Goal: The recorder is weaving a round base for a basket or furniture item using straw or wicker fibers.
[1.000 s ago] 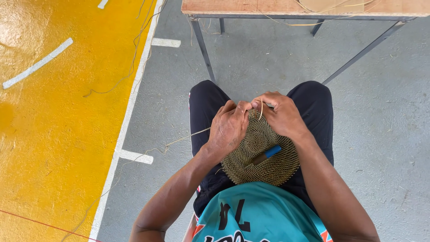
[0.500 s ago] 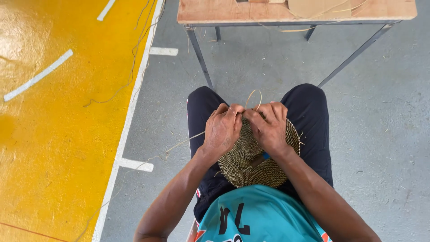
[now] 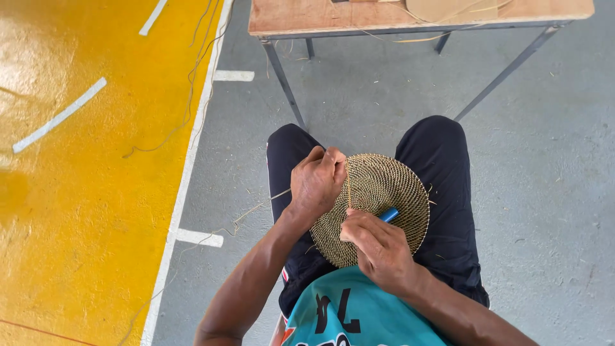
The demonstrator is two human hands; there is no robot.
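A round woven disc (image 3: pixel 378 192) of coiled tan and dark fibre rests on my lap, over dark trousers. My left hand (image 3: pixel 317 182) grips the disc's left rim, fingers curled over the edge. My right hand (image 3: pixel 378 247) lies on the disc's near part, closed around a small blue-handled tool (image 3: pixel 388 214) whose tip sticks out past my fingers. A thin straw strand (image 3: pixel 349 186) runs taut between the two hands across the disc. Another loose strand (image 3: pixel 256 208) trails left from my left hand toward the floor.
A wooden table (image 3: pixel 307 16) on thin metal legs (image 3: pixel 285 83) stands just ahead of my knees, with loose fibres on top. Grey concrete floor lies to the right. A yellow painted floor (image 3: pixel 83 192) with white lines and a trailing cord is on the left.
My right hand has dropped from the disc's far rim to its near side, pulling the strand down. The disc is now more uncovered. The view has shifted slightly.
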